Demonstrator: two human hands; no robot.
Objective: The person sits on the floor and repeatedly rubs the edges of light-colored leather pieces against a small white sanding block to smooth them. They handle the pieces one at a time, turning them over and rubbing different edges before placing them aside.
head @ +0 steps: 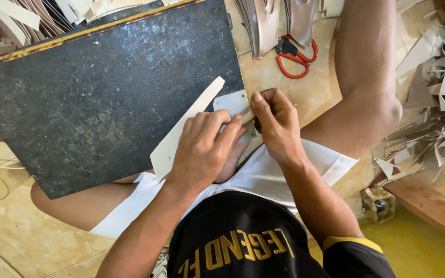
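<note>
While pressing flat on a long cream strip (184, 126) at the dark board's (93, 98) near right edge, left hand (202, 149) curling fingers down, right hand (276, 123) pinching a small tool shut beside it, red scissors (295, 57) lying farther right.

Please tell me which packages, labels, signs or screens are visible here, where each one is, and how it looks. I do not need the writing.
Small package: on the floor at lower right, beside the person's leg; a boxy, clear-wrapped bundle, tan with a dark middle.
Shirt print: on the black shirt at bottom centre; a curved row of yellow block letters.
No signs or screens are in view.
</note>
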